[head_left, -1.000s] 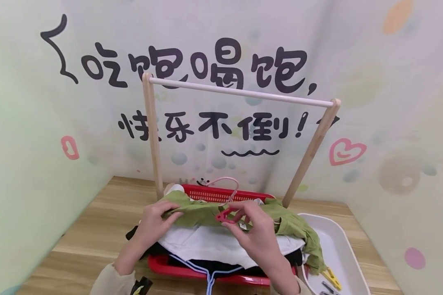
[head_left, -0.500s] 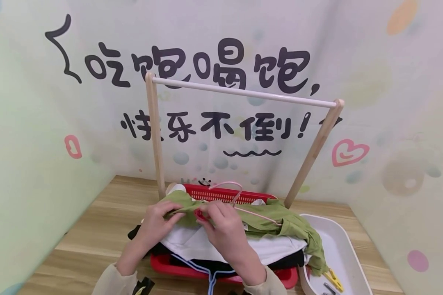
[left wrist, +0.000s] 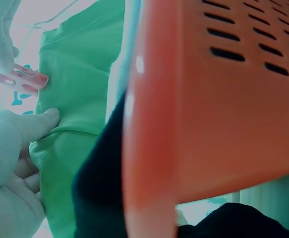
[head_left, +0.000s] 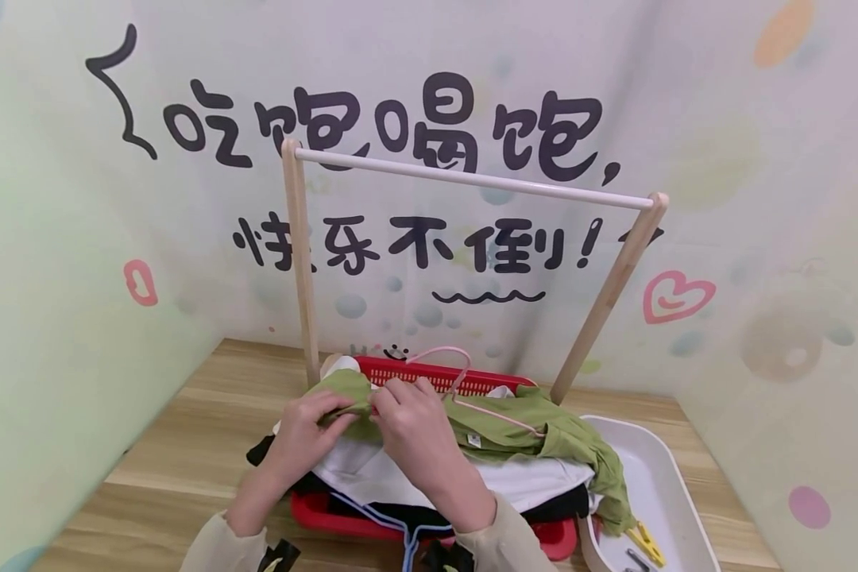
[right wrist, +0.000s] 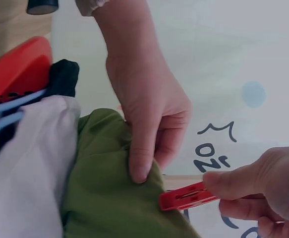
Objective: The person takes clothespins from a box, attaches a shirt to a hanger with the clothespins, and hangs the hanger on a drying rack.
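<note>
A green garment (head_left: 579, 445) with a small white label lies over the pile, and a pink hanger (head_left: 496, 415) sits at its neckline. My left hand (head_left: 307, 433) pinches its upper edge between thumb and fingers. In the right wrist view, the left thumb (right wrist: 142, 156) lies flat on the cloth. My right hand (head_left: 418, 433) pinches a red clothespin (right wrist: 189, 197), mostly covered by the fingers in the head view. The tip of the clothespin is right at the garment's edge, a little beyond the left thumb in the left wrist view.
Under the green garment are a white garment (head_left: 529, 485), black cloth (head_left: 568, 502) and a blue hanger (head_left: 409, 534), over a red basket (head_left: 558, 536). A wooden rack with a white rod (head_left: 472, 181) stands behind. At right, a white tray (head_left: 675, 492) holds a yellow clothespin (head_left: 646, 544).
My right hand has moved left with the red clothespin, from near the hanger's hook to the garment's edge beside my left hand. The left hand keeps its pinch in place.
</note>
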Available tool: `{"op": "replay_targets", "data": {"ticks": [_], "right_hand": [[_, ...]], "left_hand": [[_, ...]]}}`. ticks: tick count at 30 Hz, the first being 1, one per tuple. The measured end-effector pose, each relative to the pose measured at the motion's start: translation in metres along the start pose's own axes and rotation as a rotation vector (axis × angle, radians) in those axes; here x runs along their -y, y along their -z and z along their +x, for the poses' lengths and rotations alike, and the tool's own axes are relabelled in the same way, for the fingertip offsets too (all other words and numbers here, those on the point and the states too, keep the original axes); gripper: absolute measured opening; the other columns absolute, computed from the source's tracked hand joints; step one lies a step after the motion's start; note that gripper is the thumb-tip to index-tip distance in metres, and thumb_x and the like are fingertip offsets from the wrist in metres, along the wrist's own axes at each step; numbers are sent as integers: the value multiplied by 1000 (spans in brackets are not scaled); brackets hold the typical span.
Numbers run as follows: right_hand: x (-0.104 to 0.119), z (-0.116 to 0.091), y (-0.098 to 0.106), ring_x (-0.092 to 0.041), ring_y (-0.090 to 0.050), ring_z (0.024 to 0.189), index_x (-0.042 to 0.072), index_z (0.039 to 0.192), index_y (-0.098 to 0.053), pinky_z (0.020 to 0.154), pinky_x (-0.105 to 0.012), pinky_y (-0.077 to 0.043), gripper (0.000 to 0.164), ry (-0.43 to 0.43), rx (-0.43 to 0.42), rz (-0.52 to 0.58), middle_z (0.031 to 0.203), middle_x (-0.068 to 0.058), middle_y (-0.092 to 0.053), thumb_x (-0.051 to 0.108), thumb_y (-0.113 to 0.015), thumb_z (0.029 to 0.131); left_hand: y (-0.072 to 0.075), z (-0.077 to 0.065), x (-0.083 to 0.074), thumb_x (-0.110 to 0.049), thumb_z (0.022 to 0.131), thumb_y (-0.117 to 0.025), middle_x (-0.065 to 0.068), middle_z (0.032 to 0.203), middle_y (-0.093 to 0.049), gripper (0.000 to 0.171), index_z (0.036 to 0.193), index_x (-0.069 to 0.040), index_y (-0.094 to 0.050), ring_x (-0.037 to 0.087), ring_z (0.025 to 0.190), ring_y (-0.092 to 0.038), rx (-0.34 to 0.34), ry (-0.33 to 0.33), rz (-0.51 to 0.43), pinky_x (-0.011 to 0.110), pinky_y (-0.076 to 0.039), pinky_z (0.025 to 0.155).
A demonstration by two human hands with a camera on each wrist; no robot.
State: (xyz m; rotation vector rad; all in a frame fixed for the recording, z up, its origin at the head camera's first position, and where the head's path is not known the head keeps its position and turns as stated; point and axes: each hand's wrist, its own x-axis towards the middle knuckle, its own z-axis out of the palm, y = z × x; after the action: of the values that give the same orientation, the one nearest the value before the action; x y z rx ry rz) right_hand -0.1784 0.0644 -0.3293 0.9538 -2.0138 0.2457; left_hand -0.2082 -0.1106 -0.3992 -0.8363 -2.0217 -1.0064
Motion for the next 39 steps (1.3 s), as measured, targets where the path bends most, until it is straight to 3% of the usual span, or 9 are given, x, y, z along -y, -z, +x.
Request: {"op": "replay_targets", "data": {"ticks": [9, 14, 21, 28, 34, 39], "right_hand": [[-1, 4, -2, -14, -57, 64, 9, 73, -62, 58, -25, -35, 23, -16, 84, 38, 71, -1, -58, 7, -83, 65], [-1, 0, -3, -16, -60, 75, 7, 85, -65, 62, -27, -45, 24, -55, 104, 80, 80, -4, -62, 6, -81, 68], [-3, -9, 4, -19, -61, 90, 5, 108, -65, 77, -30, -51, 47, -101, 81, 163, 98, -6, -63, 10, -85, 66], [-11, -27, 18, -18, -61, 92, 5, 104, -65, 81, -26, -51, 41, -96, 51, 197, 99, -5, -64, 8, -83, 67], [-24, -51, 36, -18, -63, 90, 4, 101, -66, 77, -28, -53, 40, -166, 36, 225, 97, -6, -64, 7, -84, 66], [-35, -74, 51, -19, -64, 88, 3, 101, -66, 76, -28, -53, 39, -202, -32, 219, 98, -5, -65, 5, -81, 65]], "left_hand": [[1, 1, 0, 12, 61, -78, 3, 73, -67, 22, 76, -2, -68, 12, 66, -61, -9, -23, -8, 14, -49, 60], [0, 1, -1, 13, 61, -78, 5, 75, -68, 23, 77, -1, -69, 15, 69, -63, 3, 3, -4, 14, -50, 63], [-2, 0, 1, 10, 63, -79, 6, 77, -68, 22, 79, -1, -70, 14, 70, -64, 18, 34, -14, 14, -50, 62], [-1, 1, 1, 7, 63, -80, 5, 76, -68, 20, 78, -2, -70, 9, 67, -61, 10, 53, 2, 12, -48, 58], [-1, 1, -1, 9, 63, -80, 4, 75, -68, 21, 78, -3, -70, 8, 67, -61, 22, 93, -5, 11, -48, 59], [-1, 0, -1, 9, 62, -80, 4, 76, -68, 22, 78, -3, -71, 8, 67, -61, 28, 112, -3, 11, -48, 59]]}}
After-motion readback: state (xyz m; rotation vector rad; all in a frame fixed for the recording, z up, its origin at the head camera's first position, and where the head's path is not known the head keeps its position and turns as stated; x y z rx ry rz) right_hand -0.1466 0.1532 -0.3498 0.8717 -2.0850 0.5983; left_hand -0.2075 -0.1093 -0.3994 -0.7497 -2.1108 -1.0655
